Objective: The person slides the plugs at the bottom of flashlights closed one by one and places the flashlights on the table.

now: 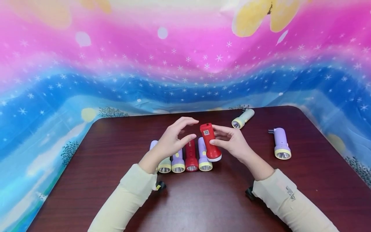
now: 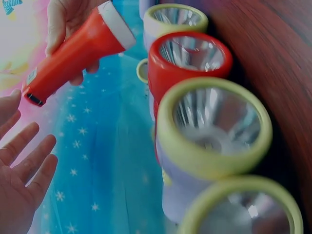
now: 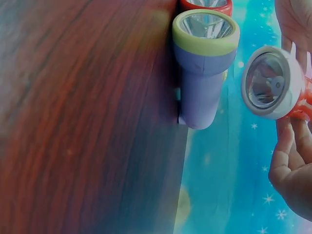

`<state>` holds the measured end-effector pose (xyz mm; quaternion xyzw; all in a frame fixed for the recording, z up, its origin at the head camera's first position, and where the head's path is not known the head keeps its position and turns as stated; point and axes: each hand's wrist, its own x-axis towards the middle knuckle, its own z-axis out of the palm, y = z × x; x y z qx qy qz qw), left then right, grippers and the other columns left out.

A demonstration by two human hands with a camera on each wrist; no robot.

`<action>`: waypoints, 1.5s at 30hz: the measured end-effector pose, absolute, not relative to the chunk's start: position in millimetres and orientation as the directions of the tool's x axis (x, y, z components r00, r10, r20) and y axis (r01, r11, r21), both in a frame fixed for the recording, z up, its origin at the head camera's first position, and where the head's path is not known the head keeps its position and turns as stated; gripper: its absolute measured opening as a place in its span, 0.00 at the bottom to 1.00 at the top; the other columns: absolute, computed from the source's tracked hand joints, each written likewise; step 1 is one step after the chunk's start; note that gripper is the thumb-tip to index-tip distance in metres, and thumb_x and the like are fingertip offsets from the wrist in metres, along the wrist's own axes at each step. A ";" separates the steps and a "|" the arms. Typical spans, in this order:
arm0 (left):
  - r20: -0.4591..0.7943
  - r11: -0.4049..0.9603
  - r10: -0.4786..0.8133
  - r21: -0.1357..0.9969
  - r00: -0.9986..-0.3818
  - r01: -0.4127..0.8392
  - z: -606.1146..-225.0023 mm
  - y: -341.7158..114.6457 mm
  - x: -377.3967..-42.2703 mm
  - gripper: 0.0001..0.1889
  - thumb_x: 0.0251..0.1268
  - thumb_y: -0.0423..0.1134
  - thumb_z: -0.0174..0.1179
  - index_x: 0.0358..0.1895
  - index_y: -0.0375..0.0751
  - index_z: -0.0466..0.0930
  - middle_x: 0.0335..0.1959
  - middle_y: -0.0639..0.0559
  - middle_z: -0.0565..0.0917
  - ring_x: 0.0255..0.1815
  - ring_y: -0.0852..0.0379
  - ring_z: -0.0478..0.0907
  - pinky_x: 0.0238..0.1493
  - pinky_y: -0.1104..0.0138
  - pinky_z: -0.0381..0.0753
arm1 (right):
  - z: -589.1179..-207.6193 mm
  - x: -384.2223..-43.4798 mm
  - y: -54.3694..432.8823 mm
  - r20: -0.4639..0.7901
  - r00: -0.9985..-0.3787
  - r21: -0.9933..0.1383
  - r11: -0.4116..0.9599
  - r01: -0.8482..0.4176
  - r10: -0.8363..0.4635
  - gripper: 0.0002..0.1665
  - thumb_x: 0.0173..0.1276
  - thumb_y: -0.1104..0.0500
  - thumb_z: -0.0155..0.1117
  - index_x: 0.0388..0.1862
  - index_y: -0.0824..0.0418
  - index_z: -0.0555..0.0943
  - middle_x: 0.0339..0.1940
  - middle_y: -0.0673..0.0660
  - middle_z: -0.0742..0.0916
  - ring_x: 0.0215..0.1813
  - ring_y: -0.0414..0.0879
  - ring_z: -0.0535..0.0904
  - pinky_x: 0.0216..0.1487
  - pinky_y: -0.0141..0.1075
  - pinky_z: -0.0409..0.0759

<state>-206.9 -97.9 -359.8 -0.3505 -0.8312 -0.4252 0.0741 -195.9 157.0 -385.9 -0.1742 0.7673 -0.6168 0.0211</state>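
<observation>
My right hand (image 1: 233, 141) grips a red flashlight (image 1: 213, 149) between thumb and fingers, raised over the row with its white-rimmed head tilted down. In the right wrist view its clear lens (image 3: 267, 81) shows. My left hand (image 1: 174, 138) is just left of the flashlight's tail end, fingers spread and loosely bent, holding nothing. Under the hands stand several flashlights side by side, lenses toward me: a green one (image 1: 164, 165), a purple one (image 1: 177, 161), a darker red one (image 1: 191, 156) and another purple one (image 1: 205, 165). A further purple one (image 1: 153, 144) is mostly hidden behind my left hand.
A green flashlight (image 1: 244, 117) lies near the back edge of the dark wooden table (image 1: 220, 199). On the right is a purple flashlight (image 1: 280, 140) with plug prongs sticking out. A colourful printed cloth (image 1: 185, 64) hangs behind and around the table.
</observation>
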 end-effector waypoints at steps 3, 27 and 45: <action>0.412 0.431 0.523 0.628 -0.746 0.648 -359.6 -106.0 -207.2 0.26 0.67 0.40 0.65 0.67 0.50 0.72 0.65 0.56 0.74 0.67 0.58 0.71 0.60 0.53 0.81 | -386.2 -196.2 159.6 0.167 -0.944 -0.950 0.209 -0.231 -0.285 0.34 0.63 0.65 0.70 0.69 0.65 0.74 0.56 0.71 0.84 0.45 0.37 0.84 0.48 0.30 0.84; 0.316 0.730 0.454 0.405 -0.833 0.551 -371.7 -162.0 -199.3 0.37 0.68 0.57 0.60 0.77 0.56 0.60 0.76 0.50 0.66 0.77 0.50 0.62 0.66 0.47 0.75 | -385.9 -203.2 182.9 0.084 -0.972 -0.917 0.366 -0.162 -0.220 0.35 0.65 0.60 0.70 0.71 0.62 0.73 0.53 0.70 0.85 0.50 0.51 0.85 0.44 0.31 0.84; 0.091 0.789 0.577 0.197 -0.812 0.582 -400.4 -146.3 -201.2 0.51 0.60 0.74 0.53 0.80 0.51 0.50 0.82 0.54 0.53 0.83 0.49 0.49 0.74 0.39 0.58 | -392.6 -210.6 180.9 0.074 -0.969 -0.799 0.568 -0.200 -0.237 0.36 0.63 0.59 0.72 0.70 0.64 0.73 0.46 0.67 0.88 0.41 0.50 0.86 0.40 0.36 0.85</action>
